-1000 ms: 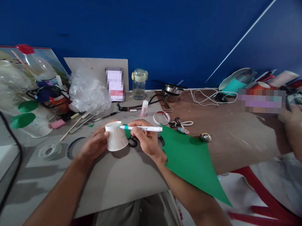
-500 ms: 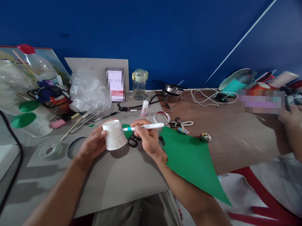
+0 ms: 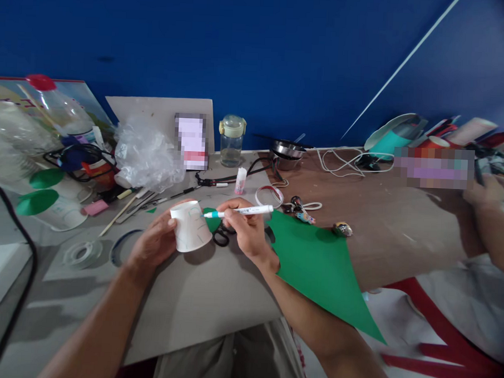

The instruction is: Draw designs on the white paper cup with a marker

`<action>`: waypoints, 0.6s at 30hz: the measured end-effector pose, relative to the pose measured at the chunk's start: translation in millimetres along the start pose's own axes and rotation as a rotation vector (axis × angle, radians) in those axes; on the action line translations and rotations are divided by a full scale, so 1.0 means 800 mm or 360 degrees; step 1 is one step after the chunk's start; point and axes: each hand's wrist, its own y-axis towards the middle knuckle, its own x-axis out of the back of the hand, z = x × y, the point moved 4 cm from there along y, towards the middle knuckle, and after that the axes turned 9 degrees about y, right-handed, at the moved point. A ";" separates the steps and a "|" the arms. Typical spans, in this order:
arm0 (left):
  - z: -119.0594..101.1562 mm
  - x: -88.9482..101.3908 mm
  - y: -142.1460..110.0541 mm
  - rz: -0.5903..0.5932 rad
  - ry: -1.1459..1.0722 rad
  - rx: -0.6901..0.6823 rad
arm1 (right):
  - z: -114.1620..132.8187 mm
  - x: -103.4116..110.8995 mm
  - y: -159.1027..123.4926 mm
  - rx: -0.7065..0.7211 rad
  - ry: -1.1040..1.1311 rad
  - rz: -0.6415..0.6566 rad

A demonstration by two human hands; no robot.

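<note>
My left hand (image 3: 160,236) is closed round the left side of a white paper cup (image 3: 191,231), which is held upside down above the table. Thin blue-green lines mark the cup's side. In my right hand (image 3: 246,228) is a white marker (image 3: 251,210), its teal tip at the cup's right edge; whether it touches cannot be made out. Behind the cup lie black-handled scissors (image 3: 221,236) and a small green paper piece (image 3: 212,216), both partly hidden. A large green paper sheet (image 3: 315,264) lies under and beside my right wrist.
A roll of clear tape (image 3: 82,254) and a pink eraser (image 3: 96,206) lie left. Two cups with green cone tops (image 3: 38,202) stand beyond. A glue bottle (image 3: 240,181), water jar (image 3: 232,141) and phone (image 3: 191,142) are at the back. Another person's hand (image 3: 485,193) is at far right.
Both hands keep their hold on the cup and the marker. The cup seems turned slightly, and its drawn lines sit a little differently. The whole view has shifted marginally.
</note>
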 end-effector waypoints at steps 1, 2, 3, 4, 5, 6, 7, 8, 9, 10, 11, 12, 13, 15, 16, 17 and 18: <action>0.000 0.000 0.000 -0.0006 0.0002 0.0002 | 0.000 0.000 0.000 -0.0012 0.0010 -0.0003; 0.001 0.000 -0.001 -0.0010 0.0003 0.0003 | 0.000 0.000 0.000 -0.0025 0.0015 0.0004; 0.001 0.000 -0.001 -0.0009 0.0004 0.0004 | 0.001 -0.001 -0.001 -0.0030 0.0016 0.0019; 0.002 0.000 -0.001 -0.0005 0.0005 0.0005 | 0.001 -0.002 -0.001 -0.0030 0.0011 0.0036; 0.002 0.000 0.000 0.0001 0.0007 0.0005 | 0.002 -0.004 -0.002 -0.0026 0.0001 0.0054; 0.002 -0.001 0.000 0.0008 0.0008 0.0005 | 0.002 -0.005 -0.002 -0.0015 -0.0005 0.0065; 0.002 -0.001 0.000 0.0014 0.0008 0.0004 | 0.002 -0.006 -0.002 -0.0003 -0.0003 0.0063; 0.002 -0.001 0.000 0.0017 0.0007 0.0002 | 0.002 -0.006 -0.001 0.0004 0.0005 0.0050; 0.002 -0.001 0.000 0.0018 0.0005 -0.0001 | 0.001 -0.005 0.000 0.0005 0.0018 0.0028; 0.002 0.000 0.000 0.0014 0.0003 -0.0005 | 0.001 -0.004 0.001 0.0003 0.0037 0.0002; 0.002 0.000 0.000 0.0011 0.0003 -0.0006 | 0.001 -0.003 0.001 0.0000 0.0057 -0.0018; 0.001 0.000 0.000 0.0010 0.0002 -0.0005 | 0.001 -0.003 0.002 -0.0009 0.0068 -0.0025; 0.001 0.000 0.000 0.0013 0.0001 0.0000 | 0.001 -0.003 0.002 -0.0017 0.0069 -0.0023; 0.002 0.000 0.000 0.0020 -0.0002 0.0010 | 0.001 -0.003 0.001 -0.0012 0.0040 -0.0003; 0.002 0.000 0.000 0.0020 -0.0003 0.0013 | 0.001 -0.003 0.000 -0.0010 0.0012 0.0014; 0.002 0.000 0.000 0.0018 -0.0005 0.0015 | 0.000 -0.003 -0.001 -0.0014 -0.0013 0.0033; 0.002 0.000 0.000 0.0017 -0.0008 0.0014 | -0.001 -0.003 -0.001 -0.0025 -0.0025 0.0049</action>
